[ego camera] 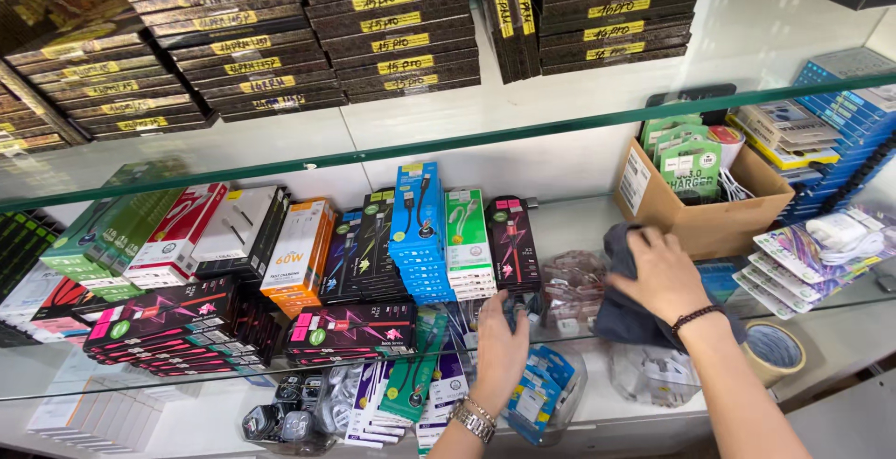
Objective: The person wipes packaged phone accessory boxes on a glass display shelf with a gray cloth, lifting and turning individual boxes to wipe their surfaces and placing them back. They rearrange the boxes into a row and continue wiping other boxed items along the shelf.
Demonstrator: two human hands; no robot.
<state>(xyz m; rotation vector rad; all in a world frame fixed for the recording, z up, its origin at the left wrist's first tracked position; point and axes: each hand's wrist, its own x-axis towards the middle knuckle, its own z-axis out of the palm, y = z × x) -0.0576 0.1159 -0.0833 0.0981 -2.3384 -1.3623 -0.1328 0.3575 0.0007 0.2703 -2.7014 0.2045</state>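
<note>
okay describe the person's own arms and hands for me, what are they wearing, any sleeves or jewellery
Both forearms are bare, with no sleeves in view. The left hand has a silver metal link watch at its wrist. The right hand has a bracelet of dark round beads around its wrist. No gloves on either hand; rings cannot be made out.

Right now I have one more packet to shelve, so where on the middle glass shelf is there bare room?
Bare glass lies behind the right hand and its dark grey cloth, between the black-and-pink cable boxes and the brown cardboard box. Left of that, packets stand edge to edge. The left hand reaches by the blue packets.
</note>
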